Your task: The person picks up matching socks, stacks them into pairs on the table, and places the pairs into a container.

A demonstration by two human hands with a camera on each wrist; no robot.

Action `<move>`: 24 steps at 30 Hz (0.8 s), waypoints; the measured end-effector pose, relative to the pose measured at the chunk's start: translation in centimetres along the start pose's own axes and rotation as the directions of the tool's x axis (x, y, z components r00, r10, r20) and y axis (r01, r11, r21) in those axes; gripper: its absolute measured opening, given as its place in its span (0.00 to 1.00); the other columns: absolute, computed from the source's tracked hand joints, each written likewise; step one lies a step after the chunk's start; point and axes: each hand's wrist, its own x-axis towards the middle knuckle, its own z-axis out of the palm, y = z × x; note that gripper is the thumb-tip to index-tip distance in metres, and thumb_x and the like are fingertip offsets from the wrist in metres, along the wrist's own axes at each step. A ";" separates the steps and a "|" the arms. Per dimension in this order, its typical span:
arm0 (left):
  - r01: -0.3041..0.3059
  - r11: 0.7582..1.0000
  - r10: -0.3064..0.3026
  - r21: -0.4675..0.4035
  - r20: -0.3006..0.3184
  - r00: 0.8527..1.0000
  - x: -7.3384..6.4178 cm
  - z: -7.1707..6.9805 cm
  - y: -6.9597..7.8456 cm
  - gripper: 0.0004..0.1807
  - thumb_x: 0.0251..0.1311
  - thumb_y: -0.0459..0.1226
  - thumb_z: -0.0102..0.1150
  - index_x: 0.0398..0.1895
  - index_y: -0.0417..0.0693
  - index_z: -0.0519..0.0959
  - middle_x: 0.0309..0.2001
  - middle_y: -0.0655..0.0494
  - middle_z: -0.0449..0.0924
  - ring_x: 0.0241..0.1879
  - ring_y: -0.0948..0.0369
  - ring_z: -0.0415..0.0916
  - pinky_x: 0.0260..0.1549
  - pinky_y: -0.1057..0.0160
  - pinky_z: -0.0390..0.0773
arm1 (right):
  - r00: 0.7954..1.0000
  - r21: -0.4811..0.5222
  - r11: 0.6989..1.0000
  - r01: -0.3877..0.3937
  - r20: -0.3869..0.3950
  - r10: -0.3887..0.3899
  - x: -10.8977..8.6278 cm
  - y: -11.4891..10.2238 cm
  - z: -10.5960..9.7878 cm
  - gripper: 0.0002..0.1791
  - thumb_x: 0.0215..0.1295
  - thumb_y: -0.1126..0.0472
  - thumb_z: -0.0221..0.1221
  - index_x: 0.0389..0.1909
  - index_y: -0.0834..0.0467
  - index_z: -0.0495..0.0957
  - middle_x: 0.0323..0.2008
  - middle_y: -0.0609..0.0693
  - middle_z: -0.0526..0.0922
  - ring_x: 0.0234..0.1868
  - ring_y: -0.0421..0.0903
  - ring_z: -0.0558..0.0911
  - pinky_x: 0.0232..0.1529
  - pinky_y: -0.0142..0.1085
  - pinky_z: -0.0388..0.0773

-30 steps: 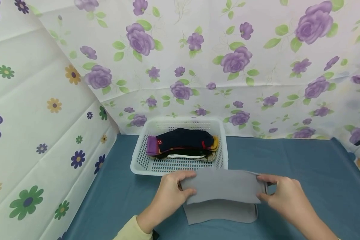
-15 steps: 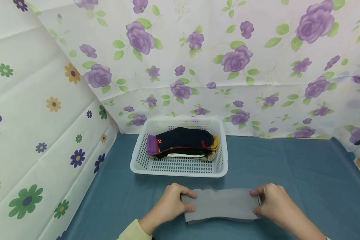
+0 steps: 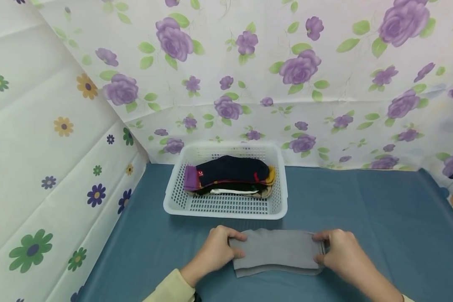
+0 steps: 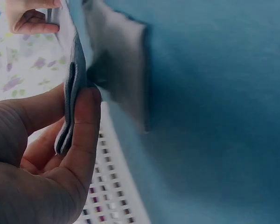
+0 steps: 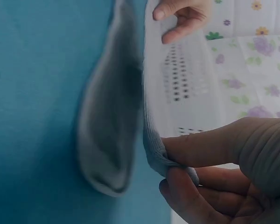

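Two grey socks are in front of me, one above the other. My left hand [image 3: 219,248] pinches the left end of the upper sock [image 3: 279,247] between thumb and fingers. At its other end, my right hand [image 3: 341,251] pinches it the same way. Stretched flat, the sock hangs just over the lower sock [image 5: 107,135], which lies on the blue cloth. Both wrist views show a gap between the two socks. In the head view, only a strip of the lower one shows along the near edge; the rest is hidden.
A white perforated basket [image 3: 226,216] stands behind the hands. Inside it, folded socks are stacked, with a navy sock [image 3: 232,171] on top. Blue cloth [image 3: 362,205] covers the table. Flowered sheets [image 3: 226,84] hang at the back and left.
Over the first half second both hands lowered the upper sock toward me, over the lower one. Since then it has risen slightly, baring a strip of the lower sock. Both grips have held.
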 end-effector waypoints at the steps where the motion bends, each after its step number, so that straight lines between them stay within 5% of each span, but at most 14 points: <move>1: 0.005 1.000 -0.005 0.010 0.010 1.000 0.1 0.2 -0.3 0.17 0.43 0.36 0.72 0.40 0.57 0.85 0.40 0.58 0.85 0.20 0.64 0.73 0.22 0.64 0.75 | 1.000 0.002 1.000 -0.002 0.008 0.002 0.1 0.1 0.4 0.25 0.33 0.59 0.76 0.39 0.54 0.85 0.39 0.51 0.85 0.34 0.44 0.80 0.25 0.35 0.75; 6: 0.020 0.998 -0.023 0.063 0.037 0.999 0.3 0.7 -1.3 0.16 0.42 0.38 0.73 0.39 0.59 0.85 0.45 0.59 0.84 0.48 0.58 0.79 0.41 0.58 0.80 | 1.000 0.003 1.000 -0.008 0.016 0.008 0.3 0.6 1.8 0.24 0.32 0.61 0.76 0.38 0.56 0.85 0.33 0.48 0.84 0.27 0.40 0.76 0.23 0.34 0.70; 14: -0.008 0.995 0.004 0.095 0.039 0.999 0.6 0.6 -1.2 0.16 0.42 0.38 0.74 0.38 0.59 0.85 0.45 0.59 0.83 0.48 0.59 0.78 0.41 0.58 0.80 | 0.999 -0.035 0.999 -0.008 -0.036 0.007 0.1 0.6 1.9 0.25 0.29 0.62 0.77 0.36 0.57 0.85 0.37 0.55 0.85 0.33 0.43 0.81 0.26 0.37 0.75; 24: 0.022 0.990 -0.028 0.140 0.043 0.999 0.4 1.1 -1.3 0.15 0.41 0.39 0.74 0.37 0.58 0.85 0.43 0.61 0.83 0.48 0.58 0.78 0.42 0.58 0.79 | 1.000 -0.050 0.999 0.000 -0.021 -0.001 0.4 1.3 2.8 0.24 0.29 0.60 0.77 0.36 0.56 0.85 0.35 0.51 0.85 0.32 0.44 0.80 0.28 0.40 0.76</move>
